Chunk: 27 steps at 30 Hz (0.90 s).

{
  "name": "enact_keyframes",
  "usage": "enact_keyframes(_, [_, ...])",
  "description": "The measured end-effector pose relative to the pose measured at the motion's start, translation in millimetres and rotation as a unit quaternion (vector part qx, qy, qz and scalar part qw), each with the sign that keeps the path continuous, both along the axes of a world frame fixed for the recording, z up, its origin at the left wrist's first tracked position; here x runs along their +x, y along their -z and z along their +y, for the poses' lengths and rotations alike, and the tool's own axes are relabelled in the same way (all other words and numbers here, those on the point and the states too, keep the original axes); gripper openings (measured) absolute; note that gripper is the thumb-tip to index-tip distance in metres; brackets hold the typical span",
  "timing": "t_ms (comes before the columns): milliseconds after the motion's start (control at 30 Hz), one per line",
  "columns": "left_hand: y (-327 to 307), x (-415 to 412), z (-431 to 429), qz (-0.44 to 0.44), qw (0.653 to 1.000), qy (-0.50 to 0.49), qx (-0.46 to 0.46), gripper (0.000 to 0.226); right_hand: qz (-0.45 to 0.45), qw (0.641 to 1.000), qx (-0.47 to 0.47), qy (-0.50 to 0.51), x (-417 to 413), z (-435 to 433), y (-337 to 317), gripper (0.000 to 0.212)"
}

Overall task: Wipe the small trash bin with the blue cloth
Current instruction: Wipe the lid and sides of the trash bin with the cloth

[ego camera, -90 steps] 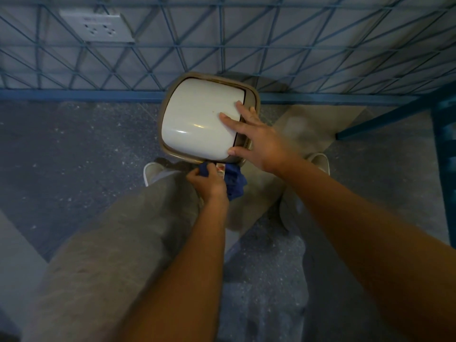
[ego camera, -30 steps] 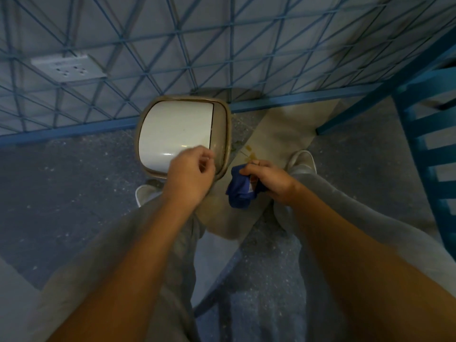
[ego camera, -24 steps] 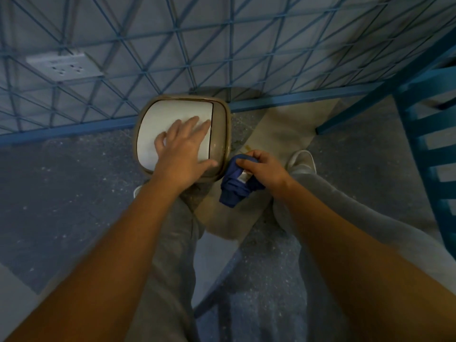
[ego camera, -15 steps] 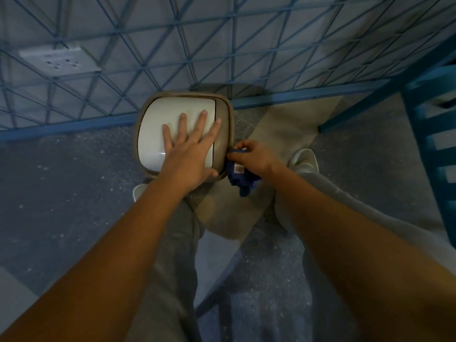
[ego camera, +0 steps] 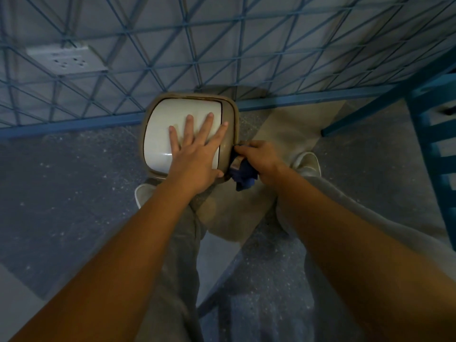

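Observation:
The small trash bin (ego camera: pixel 158 134), with a white swing lid and a tan rim, stands on the floor against the blue-lined tiled wall. My left hand (ego camera: pixel 197 154) lies flat on the lid, fingers spread, holding nothing. My right hand (ego camera: pixel 259 159) is closed on the bunched blue cloth (ego camera: pixel 243 175) and presses it against the bin's right side, just under the rim. The bin's body is hidden beneath the lid.
A white wall socket (ego camera: pixel 66 60) sits up on the left. A blue wooden frame with slats (ego camera: pixel 434 149) stands at the right. My grey trouser legs and white shoes (ego camera: pixel 308 161) flank the bin on the speckled floor.
The cloth went from my left hand to my right. My left hand opened and spread flat on the lid, and my right hand brought the cloth up against the bin's right side.

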<state>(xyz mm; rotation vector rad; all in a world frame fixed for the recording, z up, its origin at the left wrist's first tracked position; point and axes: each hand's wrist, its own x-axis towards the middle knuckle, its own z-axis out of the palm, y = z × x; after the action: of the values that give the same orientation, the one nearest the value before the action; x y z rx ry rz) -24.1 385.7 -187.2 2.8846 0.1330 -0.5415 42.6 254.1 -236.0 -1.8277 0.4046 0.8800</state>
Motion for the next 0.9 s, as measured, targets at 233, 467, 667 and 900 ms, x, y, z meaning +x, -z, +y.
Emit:
enact_keyframes(233, [0.1, -0.1, -0.3, -0.001, 1.000, 0.001, -0.005, 0.098, 0.156, 0.972, 0.170, 0.054, 3.6, -13.4, -5.1, 0.013])
enact_keyframes(467, [0.7, -1.0, -2.5, -0.004, 1.000, 0.000, -0.005, 0.095, -0.046, 0.975, -0.109, -0.189, 24.3, -1.9, -8.2, 0.015])
enact_keyframes(667, [0.8, 1.2, 1.3, -0.003, 1.000, -0.002, 0.001, 0.097, -0.059, 0.969, -0.127, -0.205, 26.9, 3.3, -2.2, 0.020])
enact_keyframes(900, [0.6, 0.9, -0.1, -0.004, 1.000, -0.007, -0.006, 0.098, 0.079, 0.990, 0.097, -0.060, 9.6, -12.8, 1.4, 0.018])
